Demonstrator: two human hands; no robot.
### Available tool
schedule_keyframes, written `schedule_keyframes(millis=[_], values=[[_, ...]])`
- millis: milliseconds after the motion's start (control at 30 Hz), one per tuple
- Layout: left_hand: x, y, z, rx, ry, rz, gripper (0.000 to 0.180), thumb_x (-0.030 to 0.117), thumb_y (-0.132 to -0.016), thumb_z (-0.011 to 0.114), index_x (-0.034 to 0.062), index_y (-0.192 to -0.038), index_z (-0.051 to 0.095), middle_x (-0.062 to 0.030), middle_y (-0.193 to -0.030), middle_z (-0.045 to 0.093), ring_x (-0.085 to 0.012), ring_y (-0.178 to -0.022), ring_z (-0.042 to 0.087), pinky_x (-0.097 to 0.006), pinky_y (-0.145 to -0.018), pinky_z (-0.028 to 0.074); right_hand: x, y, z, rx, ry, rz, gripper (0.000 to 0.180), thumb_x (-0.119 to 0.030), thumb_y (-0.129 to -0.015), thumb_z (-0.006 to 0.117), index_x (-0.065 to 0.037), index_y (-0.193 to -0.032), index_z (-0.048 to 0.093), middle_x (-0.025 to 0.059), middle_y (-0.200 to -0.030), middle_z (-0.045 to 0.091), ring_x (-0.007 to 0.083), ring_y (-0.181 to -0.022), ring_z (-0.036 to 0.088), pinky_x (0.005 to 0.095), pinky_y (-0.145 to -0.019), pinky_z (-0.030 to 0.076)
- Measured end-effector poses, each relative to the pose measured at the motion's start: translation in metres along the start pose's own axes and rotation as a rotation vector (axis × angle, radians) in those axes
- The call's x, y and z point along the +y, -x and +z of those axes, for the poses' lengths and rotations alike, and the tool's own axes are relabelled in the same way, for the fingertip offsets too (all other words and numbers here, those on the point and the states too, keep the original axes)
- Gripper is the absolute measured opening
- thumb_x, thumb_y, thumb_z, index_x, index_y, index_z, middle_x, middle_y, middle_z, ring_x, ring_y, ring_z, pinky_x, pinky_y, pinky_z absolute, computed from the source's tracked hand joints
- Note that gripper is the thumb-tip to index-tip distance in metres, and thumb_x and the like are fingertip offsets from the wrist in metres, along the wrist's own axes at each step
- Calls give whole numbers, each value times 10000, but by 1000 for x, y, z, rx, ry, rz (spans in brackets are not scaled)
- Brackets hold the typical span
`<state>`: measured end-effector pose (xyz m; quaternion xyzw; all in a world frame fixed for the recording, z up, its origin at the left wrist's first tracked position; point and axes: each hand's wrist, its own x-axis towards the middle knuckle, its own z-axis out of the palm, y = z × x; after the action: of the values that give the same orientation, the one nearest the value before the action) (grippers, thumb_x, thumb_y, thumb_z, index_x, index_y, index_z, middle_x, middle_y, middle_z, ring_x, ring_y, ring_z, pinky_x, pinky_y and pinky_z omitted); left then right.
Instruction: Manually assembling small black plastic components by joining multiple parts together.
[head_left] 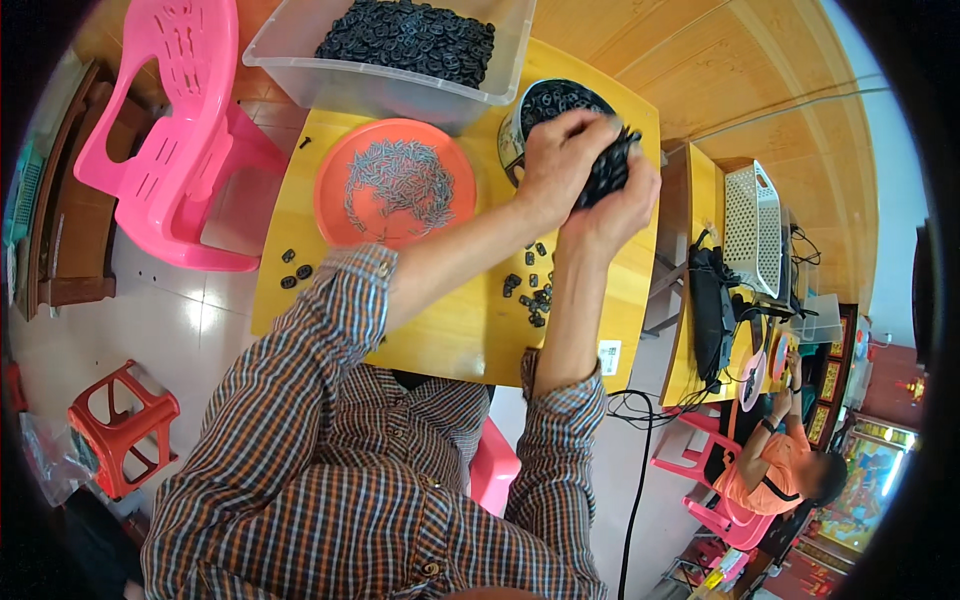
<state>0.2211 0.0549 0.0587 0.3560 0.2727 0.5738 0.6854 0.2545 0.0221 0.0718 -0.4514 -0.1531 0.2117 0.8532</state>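
Three containers stand on the yellow table (450, 335). At the far side is a clear plastic tub (400, 95), holding a broad heap of small black pieces (410, 40). Nearer the person lies a round orange plate (331, 195), with small grey metal pins (400, 180) spread across its middle; bare orange shows around them. To the right of the plate stands a round bucket (510, 150), well filled with black pieces of a similar look.

Both hands are at the near right side of the bucket. Between them is a handful of black pieces (603, 178). The right hand (625, 205) is cupped around the handful from the right, its fingers bent against it. The left hand (560, 165) is at the left of the handful, fingers curled; the fingertips are blurred, and whether they grip any piece cannot be told.

Loose black pieces (540, 302) lie on the table beside the right forearm, and a few more lie near the left edge, below the plate.

On a side table (707, 200) to the right are a white perforated basket (752, 225) and, farther along, a clear box (822, 320); their contents cannot be made out. A co-worker in orange (765, 475) sits beyond.
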Motion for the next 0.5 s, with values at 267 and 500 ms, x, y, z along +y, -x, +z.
schedule_keyframes(millis=[267, 500], values=[[-19, 90, -46, -41, -92, -106, 190, 196, -865, 636, 10, -900, 653, 6, -820, 627, -45, -754, 537, -211, -680, 451, 10, 76, -72, 85, 114, 71, 64, -85, -860, 538, -42, -907, 547, 26, -866, 551, 117, -807, 537, 266, -733, 477], [-43, 109, -65, 10, -142, -152, 178, 170, -861, 634, -7, -850, 640, 5, -751, 609, -51, -701, 528, -225, -641, 452, 43, 88, -109, 129, 152, 70, 73, -72, -846, 547, -24, -900, 560, 34, -874, 567, 120, -787, 543, 259, -729, 481]])
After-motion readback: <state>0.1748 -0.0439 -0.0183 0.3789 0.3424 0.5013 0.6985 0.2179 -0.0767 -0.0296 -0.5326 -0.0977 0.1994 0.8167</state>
